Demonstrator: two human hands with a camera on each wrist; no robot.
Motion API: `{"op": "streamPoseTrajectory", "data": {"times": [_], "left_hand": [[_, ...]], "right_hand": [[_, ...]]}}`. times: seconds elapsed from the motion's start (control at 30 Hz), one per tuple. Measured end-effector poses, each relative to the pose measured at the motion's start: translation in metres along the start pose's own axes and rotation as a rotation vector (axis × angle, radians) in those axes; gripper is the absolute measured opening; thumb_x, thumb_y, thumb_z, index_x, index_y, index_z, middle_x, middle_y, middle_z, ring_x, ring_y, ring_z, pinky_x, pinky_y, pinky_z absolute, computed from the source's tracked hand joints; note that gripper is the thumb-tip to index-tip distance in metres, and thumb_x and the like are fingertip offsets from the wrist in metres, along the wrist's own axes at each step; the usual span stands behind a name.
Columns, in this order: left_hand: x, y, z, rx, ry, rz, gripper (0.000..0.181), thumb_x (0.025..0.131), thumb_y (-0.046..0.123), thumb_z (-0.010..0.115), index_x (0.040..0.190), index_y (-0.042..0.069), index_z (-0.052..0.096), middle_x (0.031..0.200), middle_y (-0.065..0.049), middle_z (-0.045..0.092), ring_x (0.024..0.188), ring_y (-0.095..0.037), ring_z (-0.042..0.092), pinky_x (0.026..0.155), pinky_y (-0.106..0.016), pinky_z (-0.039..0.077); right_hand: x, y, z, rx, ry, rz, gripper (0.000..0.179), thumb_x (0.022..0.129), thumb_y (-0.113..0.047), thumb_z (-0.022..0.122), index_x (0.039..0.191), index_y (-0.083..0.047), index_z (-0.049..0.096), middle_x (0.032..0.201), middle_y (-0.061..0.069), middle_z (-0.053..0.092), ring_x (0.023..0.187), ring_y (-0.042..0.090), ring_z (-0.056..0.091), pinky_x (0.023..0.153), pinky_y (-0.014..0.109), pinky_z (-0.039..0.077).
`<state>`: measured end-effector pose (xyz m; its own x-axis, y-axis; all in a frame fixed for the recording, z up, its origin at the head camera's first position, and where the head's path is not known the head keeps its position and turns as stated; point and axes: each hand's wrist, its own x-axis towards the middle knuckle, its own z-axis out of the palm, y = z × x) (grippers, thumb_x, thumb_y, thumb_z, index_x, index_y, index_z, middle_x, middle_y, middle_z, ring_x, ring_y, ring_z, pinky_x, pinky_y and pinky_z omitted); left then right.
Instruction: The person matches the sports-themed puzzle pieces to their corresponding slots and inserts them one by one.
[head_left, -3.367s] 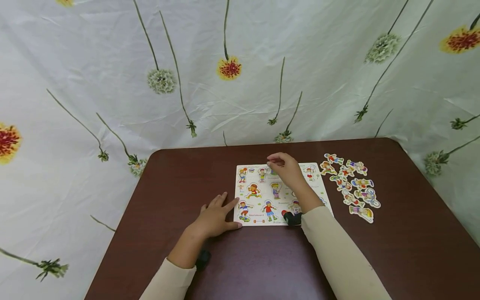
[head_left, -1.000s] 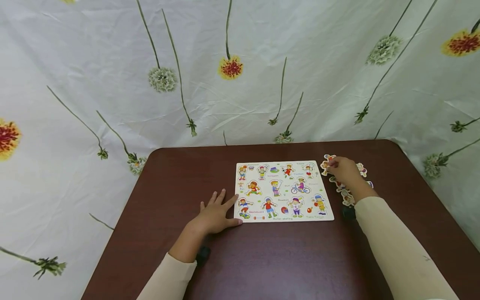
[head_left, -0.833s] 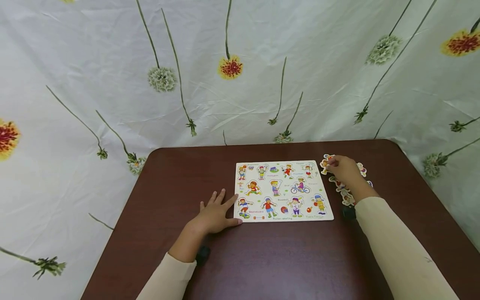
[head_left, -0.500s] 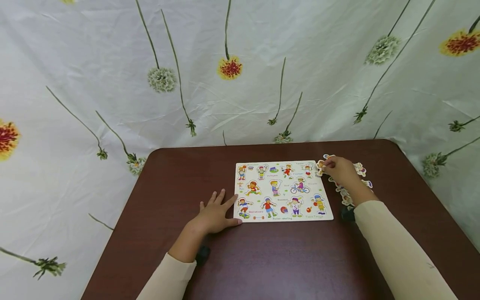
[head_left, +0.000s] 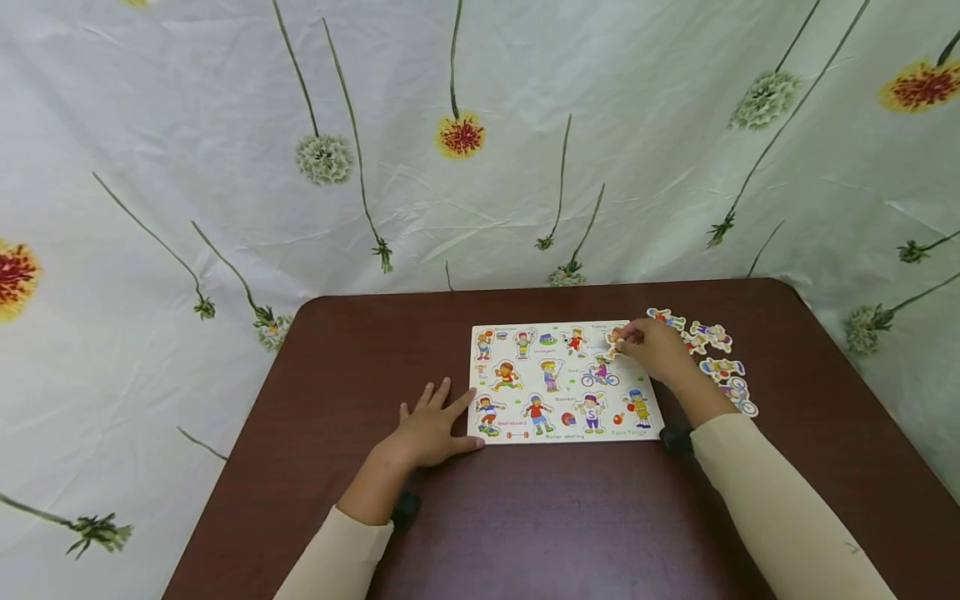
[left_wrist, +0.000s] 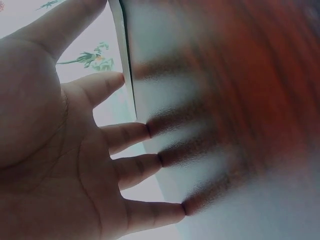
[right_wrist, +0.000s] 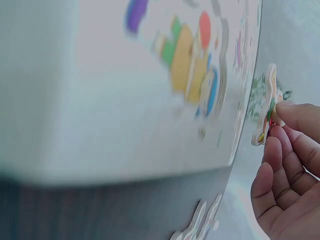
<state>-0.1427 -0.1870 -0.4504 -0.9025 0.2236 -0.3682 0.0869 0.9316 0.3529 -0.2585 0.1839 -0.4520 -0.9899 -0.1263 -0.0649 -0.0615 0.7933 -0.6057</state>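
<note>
A white puzzle board (head_left: 528, 383) with printed sports figures lies on the table. At its left edge my left hand (head_left: 427, 433) is spread flat, with the thumb and index fingertips right at the board's edge. The left wrist view shows that palm (left_wrist: 75, 150) with straight, parted fingers, their tips down on the glossy tabletop. My right hand (head_left: 656, 350) pinches a small figure-shaped puzzle piece (head_left: 612, 340) between thumb and fingertips over the board's upper right corner. In the right wrist view the piece (right_wrist: 271, 85) stands edge-on in the fingers, its printed face partly covered.
Several loose puzzle pieces (head_left: 711, 336) lie right of the board, some hidden behind the right hand and forearm. The dark brown table (head_left: 360, 358) ends at a white floral cloth (head_left: 510, 217) behind.
My right hand was over the board, then went to the loose pieces on the right. It has since picked one up and brought it left over the board. The left hand stays put.
</note>
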Motion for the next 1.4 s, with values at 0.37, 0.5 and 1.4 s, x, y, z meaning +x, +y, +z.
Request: {"op": "streamPoseTrajectory", "data": {"times": [0.37,0.5,1.4], "left_hand": [[0.001,0.001,0.001,0.004,-0.001,0.000,0.083,0.091,0.058,0.067,0.161,0.032,0.029,0.171,-0.017,0.010,0.158,-0.043,0.006,0.115,-0.078,0.011],[0.000,0.001,0.000,0.002,-0.002,-0.002,0.083,0.091,0.057,0.067,0.161,0.032,0.029,0.171,-0.017,0.010,0.158,-0.043,0.006,0.115,-0.078,0.010],[0.002,-0.001,0.001,0.006,-0.002,0.001,0.083,0.091,0.058,0.066,0.161,0.032,0.029,0.171,-0.017,0.011,0.158,-0.043,0.006,0.115,-0.078,0.011]], "right_hand": [[-0.005,-0.026,0.019,0.016,-0.023,-0.069,0.019,0.097,-0.021,0.068,0.105,-0.004,0.071,0.095,0.009,0.067,0.084,0.021,0.060,0.074,0.032,0.047],[-0.005,-0.036,0.025,0.030,-0.038,-0.107,0.017,0.097,-0.021,0.068,0.103,-0.005,0.070,0.093,0.009,0.066,0.081,0.020,0.059,0.071,0.031,0.047],[-0.011,-0.098,0.073,0.081,-0.128,-0.186,0.013,0.096,-0.023,0.071,0.093,-0.012,0.065,0.088,0.002,0.067,0.074,0.014,0.060,0.067,0.029,0.049]]}}
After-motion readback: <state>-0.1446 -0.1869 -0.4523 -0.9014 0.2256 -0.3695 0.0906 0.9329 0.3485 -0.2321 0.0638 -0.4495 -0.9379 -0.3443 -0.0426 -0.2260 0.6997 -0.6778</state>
